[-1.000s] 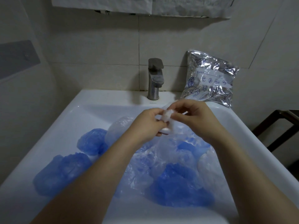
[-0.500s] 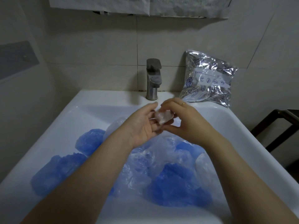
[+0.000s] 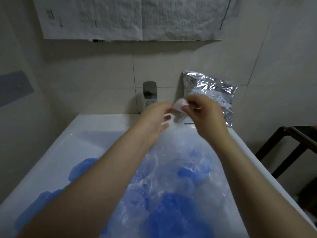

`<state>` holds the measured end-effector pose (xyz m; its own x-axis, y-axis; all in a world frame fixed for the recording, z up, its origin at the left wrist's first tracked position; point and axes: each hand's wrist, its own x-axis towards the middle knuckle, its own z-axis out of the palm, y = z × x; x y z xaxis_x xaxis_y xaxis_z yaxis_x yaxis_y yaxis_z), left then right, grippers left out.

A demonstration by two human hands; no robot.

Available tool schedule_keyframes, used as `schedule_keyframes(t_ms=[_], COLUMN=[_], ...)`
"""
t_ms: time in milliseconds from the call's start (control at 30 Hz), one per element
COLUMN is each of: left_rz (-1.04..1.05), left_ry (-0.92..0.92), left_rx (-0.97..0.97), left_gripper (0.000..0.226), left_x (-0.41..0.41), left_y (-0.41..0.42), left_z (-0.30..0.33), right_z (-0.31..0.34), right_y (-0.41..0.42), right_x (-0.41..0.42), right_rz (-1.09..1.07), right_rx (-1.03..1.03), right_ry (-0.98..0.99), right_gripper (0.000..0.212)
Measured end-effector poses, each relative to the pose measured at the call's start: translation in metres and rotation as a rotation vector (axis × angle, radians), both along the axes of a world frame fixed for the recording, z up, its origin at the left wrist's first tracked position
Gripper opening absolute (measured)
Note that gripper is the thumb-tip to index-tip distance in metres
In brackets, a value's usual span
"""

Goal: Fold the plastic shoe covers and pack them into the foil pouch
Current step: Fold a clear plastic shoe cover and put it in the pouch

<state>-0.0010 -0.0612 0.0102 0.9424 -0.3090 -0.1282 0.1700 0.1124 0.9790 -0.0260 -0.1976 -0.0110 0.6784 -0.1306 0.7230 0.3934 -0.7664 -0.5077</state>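
**Folded shoe cover held up before the foil pouch at a white basin**

A white ceramic sink (image 3: 96,133) fills the near and middle ground, its broad rim running away toward a tiled wall. Loose plastic shoe covers (image 3: 173,200), some blue and some clear, lie heaped in the basin, mostly at centre and right, with two more blue ones off to the left. At the far edge of the sink stands a grey metal faucet (image 3: 150,93). Right of it, the crinkled silver foil pouch (image 3: 211,93) sits on the far right corner of the rim, leaning back against the wall tiles.

Both bare forearms reach in from the near edge. The right hand (image 3: 205,115) is closed in a pinch, thumb and fingertips gripping a small folded shoe cover (image 3: 179,105), a pale compact wad held in the air just in front of the pouch's lower left part. The left hand (image 3: 154,121) is beside it, fingers loosely curled and partly spread; motion blur hides whether it touches the wad.

The wall is pale beige tile with thin dark joints. A large creased sheet of printed paper (image 3: 133,16) hangs along the top. A grey panel (image 3: 13,88) shows on the left wall, and a dark wooden frame (image 3: 291,148) stands at the far right beyond the sink.
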Motion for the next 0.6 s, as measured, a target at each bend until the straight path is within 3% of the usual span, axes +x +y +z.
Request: schedule_keyframes(t_ms=[133, 233, 267, 433, 600], left_rz=[0.061, 0.047, 0.050, 0.178, 0.081], left_ry=[-0.167, -0.118, -0.097, -0.059, -0.080], left_rx=[0.108, 0.143, 0.142, 0.167, 0.198], left_gripper=[0.024, 0.007, 0.014, 0.038, 0.047], left_x=[0.035, 0.064, 0.074, 0.122, 0.130], left_y=[-0.047, -0.083, -0.093, -0.132, -0.141], left_z=[0.025, 0.018, 0.012, -0.007, -0.004], right_z=[0.014, 0.007, 0.003, -0.023, -0.046], right_y=[-0.044, -0.066, -0.071, -0.086, -0.091], right_x=[0.029, 0.042, 0.044, 0.055, 0.065], right_rz=[-0.043, 0.014, 0.032, 0.091, 0.127], right_rx=[0.416, 0.656, 0.717, 0.901, 1.002], right_ry=[0.042, 0.075, 0.094, 0.202, 0.279], right_gripper=[0.014, 0.012, 0.013, 0.006, 0.006])
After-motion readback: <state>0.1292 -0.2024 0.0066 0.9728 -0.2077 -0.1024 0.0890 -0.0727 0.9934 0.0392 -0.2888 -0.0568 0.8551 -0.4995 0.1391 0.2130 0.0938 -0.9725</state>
